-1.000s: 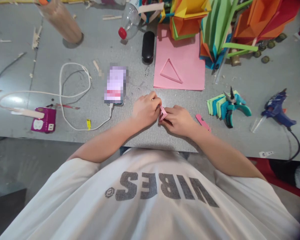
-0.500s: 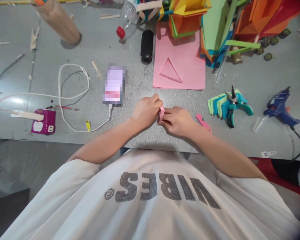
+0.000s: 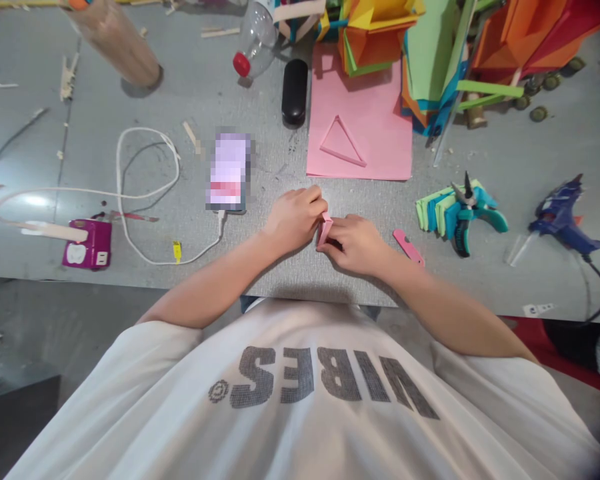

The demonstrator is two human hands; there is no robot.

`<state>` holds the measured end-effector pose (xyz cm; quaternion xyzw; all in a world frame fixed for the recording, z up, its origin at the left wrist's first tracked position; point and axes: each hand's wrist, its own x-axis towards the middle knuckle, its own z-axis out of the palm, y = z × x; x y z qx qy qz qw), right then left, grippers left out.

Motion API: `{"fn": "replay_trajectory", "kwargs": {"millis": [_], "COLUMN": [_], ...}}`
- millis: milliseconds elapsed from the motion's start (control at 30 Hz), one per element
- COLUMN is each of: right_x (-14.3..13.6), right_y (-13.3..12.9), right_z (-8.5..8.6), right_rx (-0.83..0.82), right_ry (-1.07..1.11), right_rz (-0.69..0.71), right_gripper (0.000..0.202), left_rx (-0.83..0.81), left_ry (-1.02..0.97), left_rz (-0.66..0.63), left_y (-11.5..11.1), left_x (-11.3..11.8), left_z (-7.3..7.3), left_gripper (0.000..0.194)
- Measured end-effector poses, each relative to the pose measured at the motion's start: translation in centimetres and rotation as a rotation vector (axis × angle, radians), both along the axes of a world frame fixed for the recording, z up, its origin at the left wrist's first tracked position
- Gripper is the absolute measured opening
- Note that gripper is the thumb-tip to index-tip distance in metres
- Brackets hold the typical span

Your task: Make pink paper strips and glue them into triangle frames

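A small folded strip of pink paper (image 3: 325, 230) is held between my two hands, close to the table's front edge. My left hand (image 3: 296, 217) grips its upper end with bent fingers. From the other side, my right hand (image 3: 356, 241) pinches it between thumb and fingers. Part of the strip is hidden behind the fingers. Just right of my right hand lies a pink utility knife (image 3: 409, 247). Beyond my hands, a pink paper triangle (image 3: 343, 141) rests on a stack of pink paper sheets (image 3: 387, 157).
Pliers (image 3: 464, 213) lie on folded green and blue paper (image 3: 433, 212), with a blue glue gun (image 3: 563, 217) farther right. Left are a phone (image 3: 229, 170), its white cable (image 3: 153, 193) and a purple charger (image 3: 87, 243). A black case (image 3: 295, 92), bottle (image 3: 255, 41) and coloured paper shapes (image 3: 380, 30) stand behind.
The pink paper strip has turned slightly between my fingers and shows a wider, more angled face. Both hands keep nearly the same place and their hold on it.
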<state>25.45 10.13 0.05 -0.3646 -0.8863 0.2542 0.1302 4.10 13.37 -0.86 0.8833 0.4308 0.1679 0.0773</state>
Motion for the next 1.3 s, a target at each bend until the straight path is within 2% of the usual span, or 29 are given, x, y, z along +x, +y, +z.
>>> {"fn": "replay_trajectory", "kwargs": {"millis": [200,533,800,1300], "right_x": [-0.1,-0.2,-0.3,-0.6], "right_y": [-0.1,-0.2,-0.4,-0.7], "right_z": [0.0,-0.1,0.2,0.4], "right_rx": [0.002,0.012,0.013,0.013], "right_ry": [-0.006,-0.001,-0.051,-0.08], "right_rz": [-0.013,-0.015,-0.035,-0.053], "right_gripper": [0.014,0.015,0.018,0.019], "left_rx": [-0.087,-0.218,-0.305,-0.282], "left_ry": [-0.058,-0.118,-0.105,-0.135], "left_rz": [0.069,0.043,0.124,0.16], "left_y": [-0.5,-0.1,-0.1,-0.5], "left_x": [0.1,0.1,0.3,0.5], "left_z": [0.1,0.9,1.3,1.2], "left_gripper": [0.025,0.019,0.017,0.021]}}
